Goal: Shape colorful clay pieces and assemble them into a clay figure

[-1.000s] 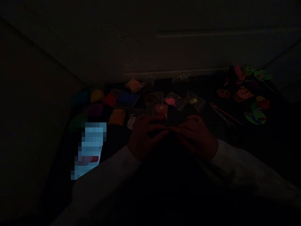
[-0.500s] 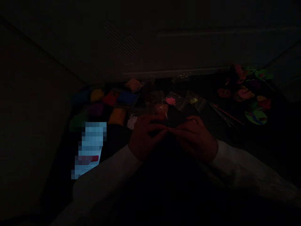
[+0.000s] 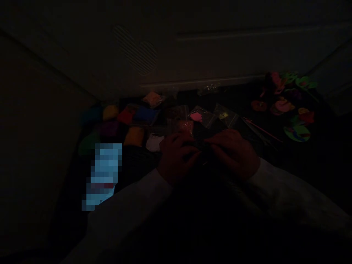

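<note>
In dim light my left hand [image 3: 176, 159] hovers over the dark ribbed mat, thumb and forefinger a little apart, with nothing visible between them. My right hand [image 3: 235, 154] faces it across a narrow gap. Its fingers and thumb come together at the tips; whatever they pinch is too dark to make out. A bag of white clay [image 3: 155, 142] lies just left of my left hand, and a bag of peach-coloured clay [image 3: 185, 127] lies beyond its fingers. A faint pale sliver [image 3: 205, 163] shows below the gap between my hands.
Bags of coloured clay, among them orange [image 3: 134, 136], blue [image 3: 145, 114] and pink [image 3: 196, 116], spread across the back left. Scissors [image 3: 258, 131] and a pink stick [image 3: 268, 133] lie right. Colourful clay shapes [image 3: 283, 106] cluster far right. A lit, blurred screen [image 3: 107, 165] stands left.
My hands, fingertips touching before, have drawn slightly apart. The left thumb and forefinger have spread. The whole view has shifted a little, so the bags sit farther left.
</note>
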`<action>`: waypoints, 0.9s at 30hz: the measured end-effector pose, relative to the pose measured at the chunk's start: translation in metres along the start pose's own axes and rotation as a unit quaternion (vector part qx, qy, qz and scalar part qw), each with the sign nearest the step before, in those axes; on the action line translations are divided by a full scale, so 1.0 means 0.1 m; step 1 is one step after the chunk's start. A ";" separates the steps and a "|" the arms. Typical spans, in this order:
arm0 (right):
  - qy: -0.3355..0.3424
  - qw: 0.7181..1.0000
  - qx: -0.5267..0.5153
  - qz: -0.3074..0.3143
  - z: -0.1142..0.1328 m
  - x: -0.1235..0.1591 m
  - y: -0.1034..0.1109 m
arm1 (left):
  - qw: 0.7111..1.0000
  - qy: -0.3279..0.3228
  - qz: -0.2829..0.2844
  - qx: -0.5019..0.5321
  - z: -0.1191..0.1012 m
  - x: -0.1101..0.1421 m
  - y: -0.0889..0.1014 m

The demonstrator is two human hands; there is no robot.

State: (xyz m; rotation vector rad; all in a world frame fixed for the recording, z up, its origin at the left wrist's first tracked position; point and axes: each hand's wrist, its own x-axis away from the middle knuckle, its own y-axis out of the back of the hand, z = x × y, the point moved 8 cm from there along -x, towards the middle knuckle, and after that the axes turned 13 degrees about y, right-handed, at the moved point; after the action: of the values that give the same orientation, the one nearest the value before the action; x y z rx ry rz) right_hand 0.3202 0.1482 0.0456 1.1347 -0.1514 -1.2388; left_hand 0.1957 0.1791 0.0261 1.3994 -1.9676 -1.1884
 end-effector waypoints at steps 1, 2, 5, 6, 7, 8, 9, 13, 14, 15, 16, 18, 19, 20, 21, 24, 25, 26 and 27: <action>0.003 1.000 0.002 0.001 0.00 0.00 0.00 | 1.000 -0.003 0.008 -0.008 -0.01 0.00 -0.03; 0.006 1.000 0.005 0.002 0.01 0.00 -0.01 | 1.000 -0.005 0.015 -0.016 -0.02 0.01 -0.05; 0.008 1.000 0.014 0.003 0.01 0.00 -0.02 | 0.999 -0.011 0.022 -0.037 -0.03 0.01 -0.10; 0.007 1.000 0.017 0.006 0.01 0.00 -0.02 | 0.999 -0.012 0.021 -0.042 -0.03 0.01 -0.11; 0.005 1.000 0.020 0.011 0.01 0.00 -0.03 | 0.999 -0.013 0.018 -0.046 -0.03 0.00 -0.12; 0.003 1.000 0.024 0.016 0.01 0.00 -0.03 | 0.999 -0.012 0.014 -0.048 -0.02 0.00 -0.11; 0.000 0.999 0.028 0.021 0.00 0.00 -0.04 | 0.999 -0.011 0.009 -0.050 -0.02 0.00 -0.11; -0.009 0.998 0.044 0.038 -0.05 0.02 -0.07 | 0.999 -0.006 -0.008 -0.052 0.00 -0.01 -0.10; -0.006 0.998 0.051 0.045 -0.06 0.03 -0.09 | 0.999 -0.006 -0.008 -0.052 0.00 -0.01 -0.10; 0.001 0.997 0.059 0.055 -0.06 0.03 -0.10 | 0.999 -0.006 -0.007 -0.051 0.00 -0.01 -0.10; 0.009 0.995 0.068 0.066 -0.06 0.04 -0.13 | 0.999 -0.005 -0.005 -0.050 0.00 -0.01 -0.11; 0.025 0.992 0.083 0.092 -0.04 0.05 -0.17 | 0.999 -0.005 -0.006 -0.044 0.00 0.00 -0.10; 0.031 0.990 0.087 0.105 -0.04 0.05 -0.20 | 0.999 -0.006 -0.009 -0.040 0.00 -0.01 -0.09; 0.034 0.988 0.089 0.118 -0.03 0.06 -0.22 | 0.999 -0.007 -0.012 -0.037 0.01 -0.01 -0.08; 0.035 0.987 0.091 0.130 -0.03 0.06 -0.24 | 0.999 -0.008 -0.016 -0.035 0.01 -0.01 -0.07; 0.040 0.982 0.097 0.154 -0.01 0.07 -0.29 | 0.999 -0.021 -0.025 -0.029 0.00 0.00 -0.04; 0.042 0.982 0.101 0.157 -0.01 0.07 -0.30 | 0.999 -0.027 -0.028 -0.029 0.00 0.00 -0.03; 0.042 0.981 0.103 0.158 -0.01 0.08 -0.30 | 0.999 -0.033 -0.030 -0.030 -0.01 0.01 -0.02; 0.043 0.981 0.103 0.155 -0.01 0.08 -0.30 | 0.998 -0.039 -0.032 -0.030 -0.02 0.01 -0.02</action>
State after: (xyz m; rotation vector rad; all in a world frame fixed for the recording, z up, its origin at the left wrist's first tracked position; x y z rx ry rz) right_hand 0.3037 0.1457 0.0193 1.2865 -0.3837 -0.9089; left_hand 0.1977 0.1769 0.0254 1.4151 -1.9340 -1.3385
